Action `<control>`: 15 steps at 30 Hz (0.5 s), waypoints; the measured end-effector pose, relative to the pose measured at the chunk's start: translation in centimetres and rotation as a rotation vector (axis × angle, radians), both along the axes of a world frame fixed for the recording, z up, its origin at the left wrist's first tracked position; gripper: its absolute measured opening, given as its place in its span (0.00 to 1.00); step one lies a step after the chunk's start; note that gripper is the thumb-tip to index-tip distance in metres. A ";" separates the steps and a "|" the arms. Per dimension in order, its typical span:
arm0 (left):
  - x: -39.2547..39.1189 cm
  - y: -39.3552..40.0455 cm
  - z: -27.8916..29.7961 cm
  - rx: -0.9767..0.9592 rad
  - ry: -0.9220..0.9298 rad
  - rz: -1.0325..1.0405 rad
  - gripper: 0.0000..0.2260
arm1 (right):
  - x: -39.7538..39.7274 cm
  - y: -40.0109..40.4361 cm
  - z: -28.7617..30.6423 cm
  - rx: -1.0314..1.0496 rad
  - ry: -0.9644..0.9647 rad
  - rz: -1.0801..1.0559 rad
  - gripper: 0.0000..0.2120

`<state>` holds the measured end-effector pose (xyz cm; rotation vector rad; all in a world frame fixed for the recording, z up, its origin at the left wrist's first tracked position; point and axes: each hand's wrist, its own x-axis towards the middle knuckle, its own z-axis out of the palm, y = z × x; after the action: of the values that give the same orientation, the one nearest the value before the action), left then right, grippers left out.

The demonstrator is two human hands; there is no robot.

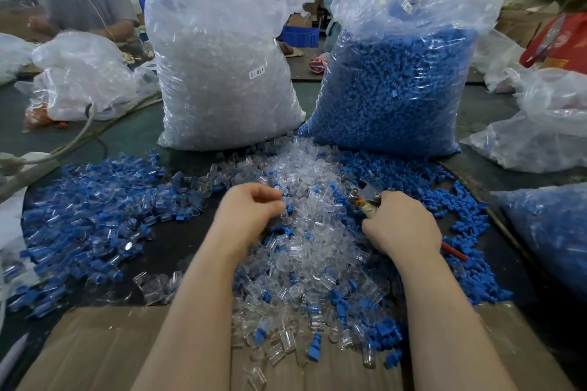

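Pliers [365, 197]: gripped in my right hand [401, 225], fingers wrapped round the handles, metal nose poking out at the right edge of the clear pile [314, 232]; one red handle [454, 251] shows behind the wrist.
Left hand [251, 209]: fingers curled, tips down on the left side of the clear pile; I cannot tell whether they pinch a piece.
Clear pile: transparent caps flecked with blue, heaped between my forearms.
Blue plugs [444, 200]: spread loose just right of the clear pile.
Joined pieces [95, 200]: clear-and-blue, scattered left of the clear pile.
Clear-part sack [222, 73]: upright behind the clear pile, left.
Blue-part sack [397, 89]: upright behind the clear pile, right.
Cardboard [95, 349]: flat under the clear pile's near end.
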<state>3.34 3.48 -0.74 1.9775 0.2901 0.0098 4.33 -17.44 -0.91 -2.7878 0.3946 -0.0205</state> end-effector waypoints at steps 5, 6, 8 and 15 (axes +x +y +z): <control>0.5 -1.1 -1.1 0.367 -0.016 -0.092 0.10 | 0.2 -0.1 -0.2 0.037 -0.008 0.029 0.06; 0.5 -1.2 -1.3 0.414 -0.014 -0.100 0.11 | 0.2 -0.2 -0.2 0.048 -0.012 0.029 0.06; 0.4 -1.3 -1.4 0.487 -0.017 -0.112 0.11 | 0.2 -0.2 -0.2 0.063 -0.031 0.020 0.06; 0.3 -1.7 -1.4 0.581 -0.080 -0.091 0.06 | 0.4 -0.2 0.0 0.154 -0.144 0.030 0.10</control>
<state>3.67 1.81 -2.13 2.5580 0.1519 0.1269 4.73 -17.66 -0.96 -2.6198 0.3049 -0.1759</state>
